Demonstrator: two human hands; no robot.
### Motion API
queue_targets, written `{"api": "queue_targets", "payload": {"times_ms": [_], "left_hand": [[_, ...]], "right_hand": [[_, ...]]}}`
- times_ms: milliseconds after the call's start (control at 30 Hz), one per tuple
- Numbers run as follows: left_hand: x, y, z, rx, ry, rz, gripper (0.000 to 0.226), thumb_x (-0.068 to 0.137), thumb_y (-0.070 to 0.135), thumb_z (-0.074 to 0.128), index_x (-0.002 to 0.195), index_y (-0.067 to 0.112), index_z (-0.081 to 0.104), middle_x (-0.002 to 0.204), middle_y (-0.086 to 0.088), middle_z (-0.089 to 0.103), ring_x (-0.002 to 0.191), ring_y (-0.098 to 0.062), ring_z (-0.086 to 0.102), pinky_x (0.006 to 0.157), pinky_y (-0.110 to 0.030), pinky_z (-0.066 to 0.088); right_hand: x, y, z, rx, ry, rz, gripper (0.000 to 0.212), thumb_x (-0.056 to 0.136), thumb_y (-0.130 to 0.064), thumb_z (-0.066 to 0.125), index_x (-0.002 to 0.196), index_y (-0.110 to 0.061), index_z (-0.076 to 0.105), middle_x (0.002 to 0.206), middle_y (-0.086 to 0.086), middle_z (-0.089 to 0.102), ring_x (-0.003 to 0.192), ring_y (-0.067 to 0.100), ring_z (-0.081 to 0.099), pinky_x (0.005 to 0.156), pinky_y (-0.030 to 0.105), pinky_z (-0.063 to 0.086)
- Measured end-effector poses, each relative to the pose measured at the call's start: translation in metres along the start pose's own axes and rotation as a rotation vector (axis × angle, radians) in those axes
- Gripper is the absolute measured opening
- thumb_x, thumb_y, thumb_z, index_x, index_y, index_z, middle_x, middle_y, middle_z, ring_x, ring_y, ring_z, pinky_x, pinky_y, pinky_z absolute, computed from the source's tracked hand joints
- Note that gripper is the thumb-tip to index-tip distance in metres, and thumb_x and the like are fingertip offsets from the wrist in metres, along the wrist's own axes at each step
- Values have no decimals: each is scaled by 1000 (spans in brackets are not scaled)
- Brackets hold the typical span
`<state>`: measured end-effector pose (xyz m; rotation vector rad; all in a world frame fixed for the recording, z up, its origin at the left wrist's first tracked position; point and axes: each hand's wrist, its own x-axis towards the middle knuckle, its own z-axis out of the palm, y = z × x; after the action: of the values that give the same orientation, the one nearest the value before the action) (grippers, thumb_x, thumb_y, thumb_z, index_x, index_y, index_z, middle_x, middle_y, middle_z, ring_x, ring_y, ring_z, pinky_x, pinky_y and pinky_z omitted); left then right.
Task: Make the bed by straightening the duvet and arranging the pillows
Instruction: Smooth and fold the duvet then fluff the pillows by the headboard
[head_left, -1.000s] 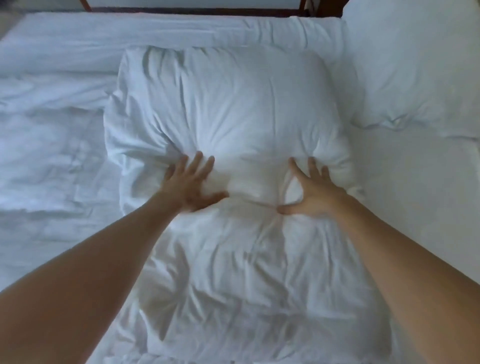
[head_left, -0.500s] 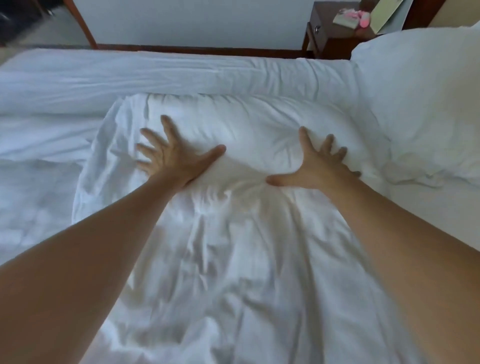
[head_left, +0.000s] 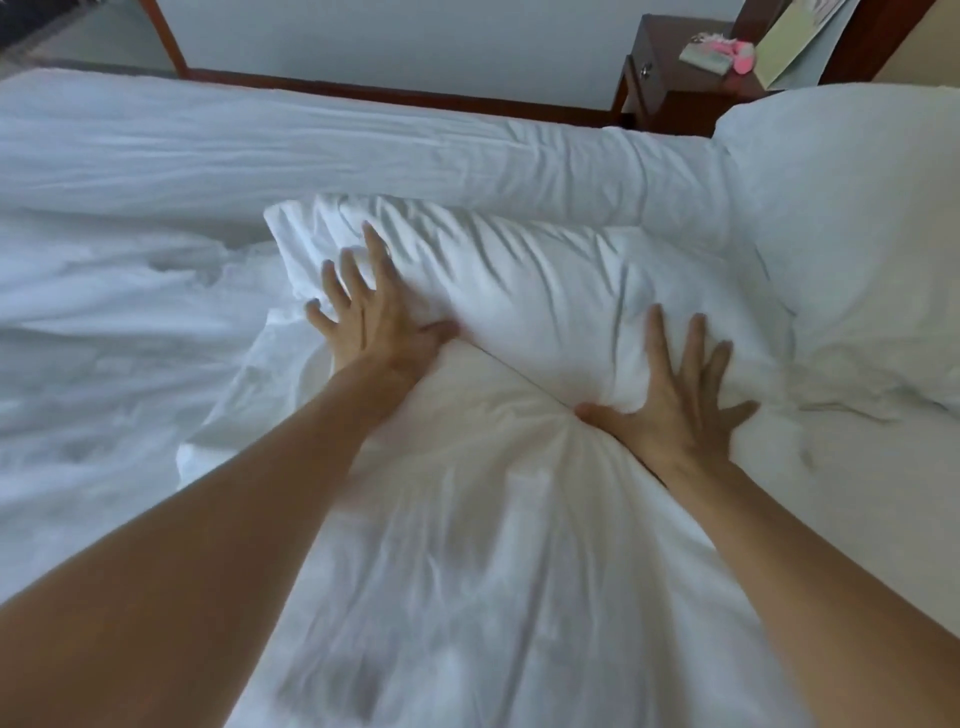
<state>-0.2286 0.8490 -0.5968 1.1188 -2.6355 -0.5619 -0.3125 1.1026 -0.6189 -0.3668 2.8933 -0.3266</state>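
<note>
1. White bedding covers the bed (head_left: 363, 150), which fills nearly the whole view beyond and beneath both hands, with a rolled fold of it running along the far edge past the fingertips.
2. Rumpled duvet (head_left: 93, 332) lies out past the left hand, creased and uneven.
3. One pillow (head_left: 519, 291) lies crumpled under both hands, its far end bunched up just beyond the fingers and its near end stretching back between the forearms.
4. A second pillow (head_left: 852, 208) sits plump beyond and outside the right hand, touching the first one along its side.
5. A dark wooden nightstand (head_left: 670, 67) stands well beyond the right hand, past the bed's far edge, with a small pink thing (head_left: 737, 52) and a pale green card (head_left: 789, 47) on it.
6. The left hand (head_left: 374, 322) presses flat on the pillow's left part, fingers spread and straight, thumb out toward the middle.
7. The right hand (head_left: 675, 405) presses flat on the pillow's right part, fingers fanned, thumb dug into a crease; the two hands are apart.
</note>
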Motion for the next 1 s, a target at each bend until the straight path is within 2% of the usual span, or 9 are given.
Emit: {"api": "queue_targets", "payload": {"times_ms": [67,100,167,267,367,500,633,833,1000], "left_hand": [[-2,6,-7,110,207,193,121,72,59,72,156,30,-10,165,-11,-4,151,-33,-7,117,-61,0],[-3,11,-9,186,196,361,117,72,65,67,155,34,-9,165,-7,-9,151,-34,-10,116,-62,-5],[0,21,-2,368,-92,562,120,65,85,54,153,41,-15,164,-3,-17,149,-36,-17,113,-68,-10],[17,26,15,544,-470,436,140,47,96,54,145,44,-31,158,-2,-34,145,-39,-28,105,-77,-9],[30,35,31,657,-639,374,148,43,93,62,138,45,-41,153,0,-42,142,-40,-33,100,-82,-6],[42,35,58,714,-758,346,154,39,92,66,134,44,-45,149,0,-49,139,-41,-38,98,-83,-10],[55,28,78,727,-766,394,154,38,93,64,138,43,-42,150,1,-48,138,-41,-39,96,-83,-14],[59,2,107,623,-535,509,149,36,100,51,139,44,-39,157,-1,-35,141,-39,-36,98,-80,-16],[37,17,105,710,-444,411,141,54,88,62,145,40,-34,158,-6,-33,144,-40,-29,106,-72,-16]], "right_hand": [[14,-8,-5,-82,-154,-3,142,47,-91,64,143,-49,-31,160,1,-32,148,38,-23,102,83,3],[22,-11,-11,-121,-210,-9,146,44,-92,64,144,-47,-32,159,5,-33,147,40,-24,102,83,2],[38,-14,-23,-182,-264,-41,154,36,-93,66,144,-45,-34,158,12,-35,146,38,-29,103,81,-1],[53,-12,-31,-176,-384,-33,161,29,-94,68,137,-48,-41,154,11,-41,145,32,-32,105,80,-1],[64,-12,-29,-189,-502,-7,162,27,-93,70,135,-49,-44,153,11,-43,145,34,-32,105,80,2],[84,-16,-17,-254,-586,21,166,22,-94,70,132,-49,-46,151,11,-46,143,38,-34,104,81,-1],[100,-19,1,-288,-611,49,167,22,-94,69,131,-46,-48,146,14,-52,138,42,-40,103,80,-9],[112,-20,22,-304,-538,34,168,26,-93,69,132,-41,-50,141,19,-55,134,48,-43,101,79,-14],[104,-25,33,-291,-389,52,169,25,-91,71,138,-41,-44,149,20,-46,139,47,-36,103,79,-12]]}}
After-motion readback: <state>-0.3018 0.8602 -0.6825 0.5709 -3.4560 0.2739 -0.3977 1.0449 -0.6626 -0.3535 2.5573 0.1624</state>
